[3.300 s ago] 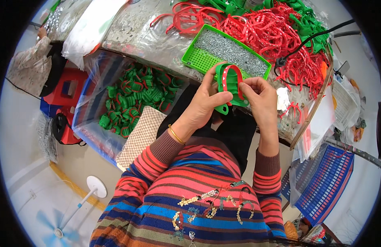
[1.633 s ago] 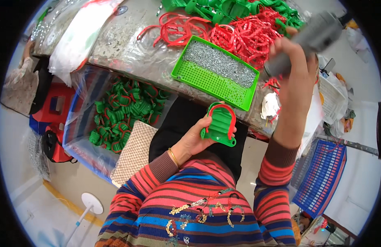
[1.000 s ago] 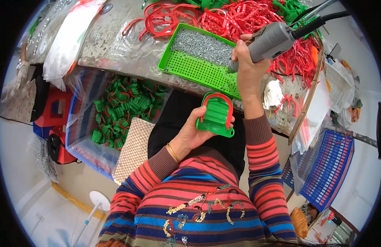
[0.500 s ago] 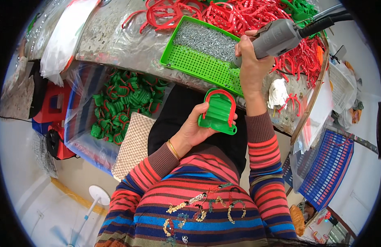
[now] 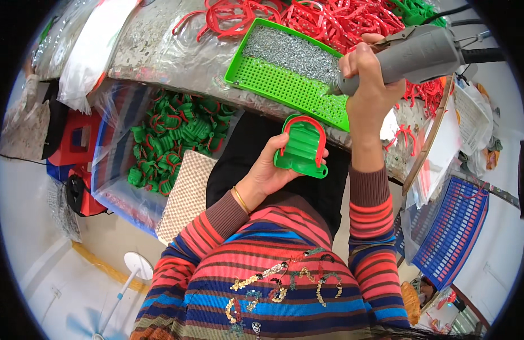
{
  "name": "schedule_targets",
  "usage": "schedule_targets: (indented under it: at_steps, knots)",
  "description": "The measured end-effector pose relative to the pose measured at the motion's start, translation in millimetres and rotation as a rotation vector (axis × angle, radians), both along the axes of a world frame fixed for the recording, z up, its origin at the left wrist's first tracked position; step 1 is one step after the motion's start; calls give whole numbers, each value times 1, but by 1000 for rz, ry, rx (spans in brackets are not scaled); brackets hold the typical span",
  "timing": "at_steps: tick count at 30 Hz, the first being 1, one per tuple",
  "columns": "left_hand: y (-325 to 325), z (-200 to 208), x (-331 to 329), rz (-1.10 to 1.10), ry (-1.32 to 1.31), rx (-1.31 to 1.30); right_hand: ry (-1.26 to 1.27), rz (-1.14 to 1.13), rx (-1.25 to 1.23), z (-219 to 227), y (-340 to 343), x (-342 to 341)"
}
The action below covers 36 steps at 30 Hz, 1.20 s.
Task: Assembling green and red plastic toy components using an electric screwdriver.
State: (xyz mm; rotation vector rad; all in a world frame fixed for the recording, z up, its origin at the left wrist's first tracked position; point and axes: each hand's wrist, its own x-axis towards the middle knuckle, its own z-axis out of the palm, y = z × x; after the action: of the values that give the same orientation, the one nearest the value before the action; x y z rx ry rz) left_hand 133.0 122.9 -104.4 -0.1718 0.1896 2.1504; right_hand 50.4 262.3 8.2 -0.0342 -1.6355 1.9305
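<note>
Right hand (image 5: 368, 85) has brought grey tool (image 5: 415, 59) over tray (image 5: 276, 72).

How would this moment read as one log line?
Left hand: holds green part with red strap | Right hand: holds grey tool, tip at green tray

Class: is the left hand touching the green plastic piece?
Touching. The head view shows the left hand gripping the green plastic piece, thumb at its edge.

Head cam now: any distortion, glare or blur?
Head view: fisheye bows the long brown wooden edge strip, with black around the round image; head view: glossy white plastic bags look nearly washed out; head view: pale-blue fan blades are smeared; head view: grey cylindrical power tool and ribbed green plastic piece look fairly sharp.
</note>
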Motion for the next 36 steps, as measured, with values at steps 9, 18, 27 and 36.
schedule_targets:
  at_steps: [9,18,27,36]
  knots:
    - [1,10,3,5,44,9,-85,55,67,3,-10,32]
    - [2,19,4,19,64,16,-77,37,44,0,-12,35]
    - [-5,37,2,-1,69,0,-20,62,99,5,-15,41]
    - [-6,33,-1,-22,77,17,-32,259,71,6,-5,40]
